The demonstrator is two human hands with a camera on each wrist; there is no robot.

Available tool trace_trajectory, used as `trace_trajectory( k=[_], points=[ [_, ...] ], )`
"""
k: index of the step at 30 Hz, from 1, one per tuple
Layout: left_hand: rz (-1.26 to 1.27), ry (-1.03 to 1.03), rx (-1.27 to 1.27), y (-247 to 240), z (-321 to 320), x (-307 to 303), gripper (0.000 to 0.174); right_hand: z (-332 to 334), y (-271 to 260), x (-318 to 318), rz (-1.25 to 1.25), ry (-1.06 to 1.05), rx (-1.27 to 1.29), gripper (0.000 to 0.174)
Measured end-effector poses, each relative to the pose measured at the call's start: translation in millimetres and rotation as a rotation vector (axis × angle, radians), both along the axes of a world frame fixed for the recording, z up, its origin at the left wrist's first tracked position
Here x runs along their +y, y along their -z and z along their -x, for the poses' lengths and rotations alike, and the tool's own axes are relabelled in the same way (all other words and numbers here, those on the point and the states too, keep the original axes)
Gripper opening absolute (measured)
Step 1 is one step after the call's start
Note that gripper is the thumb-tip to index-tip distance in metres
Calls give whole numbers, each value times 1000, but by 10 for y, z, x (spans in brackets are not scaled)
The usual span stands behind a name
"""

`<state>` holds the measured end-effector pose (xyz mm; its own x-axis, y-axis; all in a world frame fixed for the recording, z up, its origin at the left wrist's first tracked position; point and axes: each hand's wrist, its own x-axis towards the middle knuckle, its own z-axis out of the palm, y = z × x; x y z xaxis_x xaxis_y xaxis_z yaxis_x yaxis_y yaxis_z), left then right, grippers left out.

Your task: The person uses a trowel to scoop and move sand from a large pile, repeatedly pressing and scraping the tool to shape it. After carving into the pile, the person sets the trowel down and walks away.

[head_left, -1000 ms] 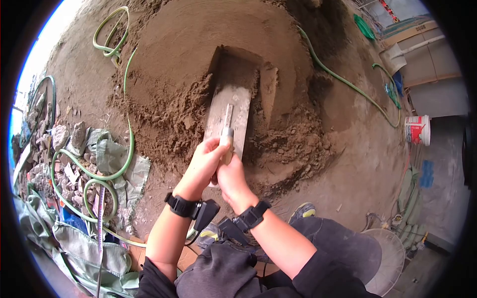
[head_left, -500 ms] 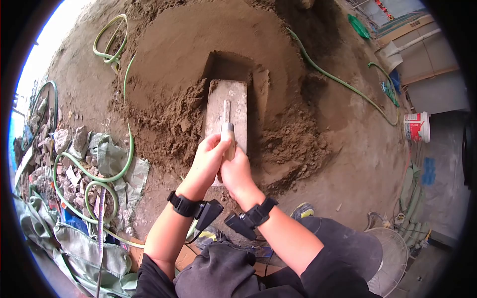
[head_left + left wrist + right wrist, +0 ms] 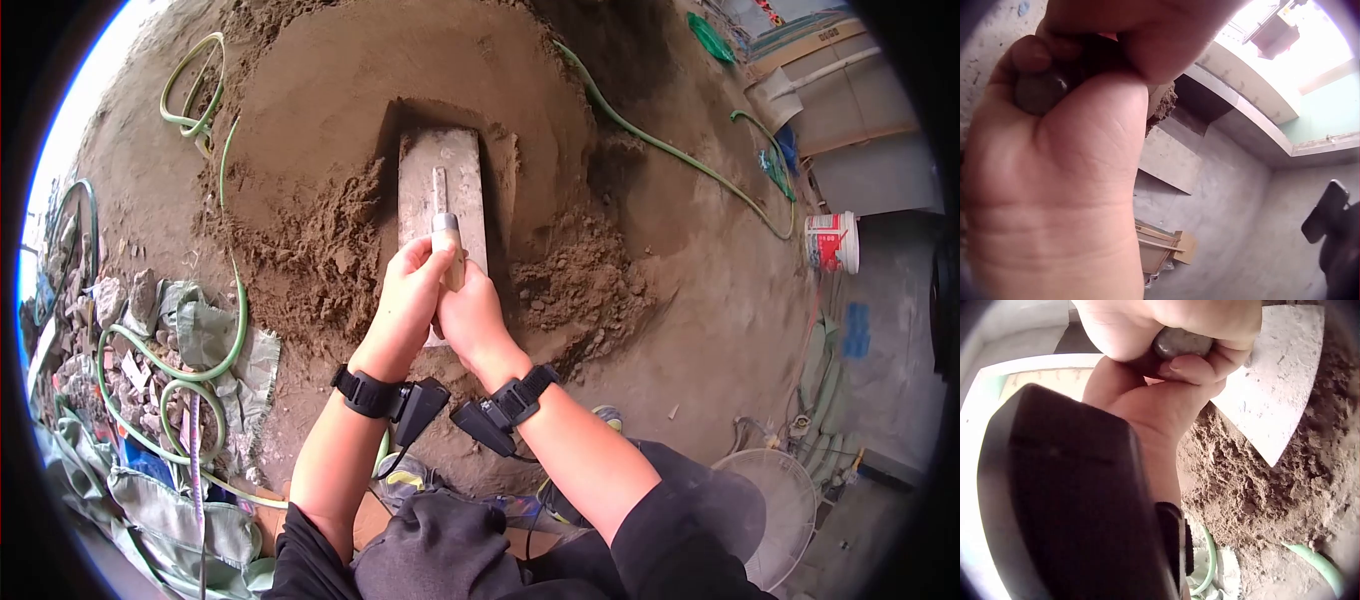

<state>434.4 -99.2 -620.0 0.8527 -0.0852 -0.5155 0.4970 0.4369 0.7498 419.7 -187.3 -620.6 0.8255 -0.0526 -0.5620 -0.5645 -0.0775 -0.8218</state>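
Note:
In the head view a plastering trowel (image 3: 463,185) with a long rectangular metal blade lies in a straight-sided hollow cut into a mound of damp brown sand (image 3: 330,100). Both hands clasp its short wooden handle (image 3: 453,268), the left hand (image 3: 405,290) with its thumb along the top and the right hand (image 3: 472,315) close against it. In the right wrist view the rounded handle end (image 3: 1182,344) shows between curled fingers, and a blade corner sticks out over loose sand. From the left wrist the palm covers most of the grip.
A green hose (image 3: 232,330) loops over rubble (image 3: 130,370) and woven sacks (image 3: 185,505) at left. Another hose (image 3: 680,155) crosses the ground at right. A red-and-white bucket (image 3: 830,243) and a round fan grille (image 3: 770,520) are farther right.
Both hands have pushed the trowel forward, away from the body, so its front edge is now nearer the far wall of the hollow. The head view has shifted slightly.

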Motion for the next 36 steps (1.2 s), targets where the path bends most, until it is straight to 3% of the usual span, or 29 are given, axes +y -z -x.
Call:
trace_trajectory(
  k=[12,23,26,30,36],
  points=[
    [-6,2,49,143,278,-77,28,273,54,-53,-11,27,60,35],
    [-77,90,104,70,1132,-179,28,1171,81,-142,-26,81,164,34],
    [-51,74,92,71,1226,-217,26,1261,70,-202,18,28,55,34],
    [-25,-18,23,114,1037,-291,25,995,86,-284,71,-48,-133,31],
    [5,-74,-31,117,418,-326,24,327,-40,-328,97,-106,-88,31]
  ],
)
